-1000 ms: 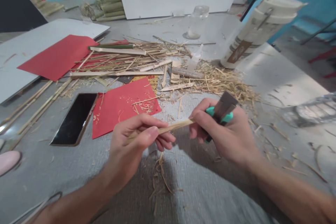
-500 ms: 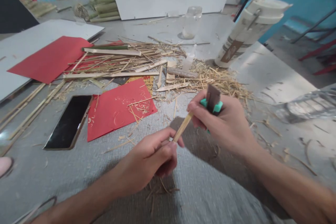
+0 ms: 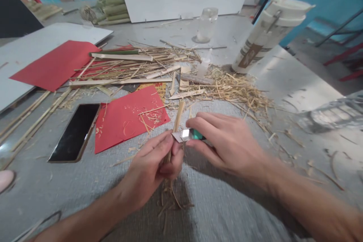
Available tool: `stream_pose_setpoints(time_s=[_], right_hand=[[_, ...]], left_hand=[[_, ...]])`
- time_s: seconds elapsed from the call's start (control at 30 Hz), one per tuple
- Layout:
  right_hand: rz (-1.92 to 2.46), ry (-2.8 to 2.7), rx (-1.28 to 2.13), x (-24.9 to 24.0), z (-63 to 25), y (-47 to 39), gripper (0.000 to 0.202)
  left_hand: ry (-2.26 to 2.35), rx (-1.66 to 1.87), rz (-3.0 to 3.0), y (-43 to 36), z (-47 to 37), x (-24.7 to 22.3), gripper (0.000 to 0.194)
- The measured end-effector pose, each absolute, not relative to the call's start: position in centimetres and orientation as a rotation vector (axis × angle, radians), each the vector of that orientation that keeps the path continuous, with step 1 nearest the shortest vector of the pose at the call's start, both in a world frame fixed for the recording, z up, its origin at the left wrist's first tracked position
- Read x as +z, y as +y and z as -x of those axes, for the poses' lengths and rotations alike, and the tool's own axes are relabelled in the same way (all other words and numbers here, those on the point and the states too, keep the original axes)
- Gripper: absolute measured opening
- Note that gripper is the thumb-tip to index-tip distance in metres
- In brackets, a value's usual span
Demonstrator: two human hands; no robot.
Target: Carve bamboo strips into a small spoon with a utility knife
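Note:
My left hand (image 3: 159, 160) is closed around a thin flat bamboo strip (image 3: 178, 115), which points up and away from me over the grey floor. In my right hand (image 3: 219, 140) is a utility knife (image 3: 197, 134) with a green body, gripped between thumb and fingers. Its bright metal blade lies across the strip, right beside my left thumb and fingertips. The lower part of the strip is hidden in my left hand. Beneath my hands lie some curled shavings (image 3: 172, 200).
Ahead lie a red sheet (image 3: 127, 121) with shavings on it, a phone (image 3: 75, 132) and a pile of straw (image 3: 238, 87). Farther off are bundled sticks (image 3: 119, 68), a glass jar (image 3: 207, 26) and a tall white flask (image 3: 269, 34). A clear plastic bottle (image 3: 337, 115) rests at right.
The right fingers have let go of the strip's far end. The knife has swung down and left, its blade now across the strip at my left hand. The strip stands more steeply.

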State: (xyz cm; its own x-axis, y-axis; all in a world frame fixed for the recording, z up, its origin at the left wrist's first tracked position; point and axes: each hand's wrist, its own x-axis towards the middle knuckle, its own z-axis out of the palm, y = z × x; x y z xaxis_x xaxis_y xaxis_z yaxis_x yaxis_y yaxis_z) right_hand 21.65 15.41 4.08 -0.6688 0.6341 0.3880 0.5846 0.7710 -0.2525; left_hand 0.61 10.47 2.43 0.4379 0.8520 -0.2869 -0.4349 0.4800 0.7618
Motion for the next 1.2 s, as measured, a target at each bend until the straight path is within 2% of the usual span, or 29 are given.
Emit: stream_pose_setpoints(time_s=[0.17, 0.4, 0.6, 0.8, 1.2], right_hand=[[0.893, -2.476, -0.097, 4.2, -21.7, 15.4, 0.046], [1.051, -2.284, -0.041, 4.6, -22.9, 16.3, 0.027], [0.775, -2.502, 0.023, 4.4, -22.0, 15.5, 0.039], [0.836, -2.452, -0.171, 4.4, -22.0, 15.3, 0.041], [0.93, -2.374, -0.163, 4.9, -22.1, 15.4, 0.034]], left_hand=[[0.67, 0.874, -0.614, 10.3, -0.7, 2.7, 0.04], [0.606, 0.758, -0.549, 9.6, -1.4, 2.4, 0.036], [0.612, 0.825, -0.526, 9.8, -1.0, 2.6, 0.041], [0.49, 0.809, -0.469, 9.8, -0.9, 2.4, 0.04], [0.443, 0.776, -0.489, 9.9, -0.6, 2.6, 0.039]])
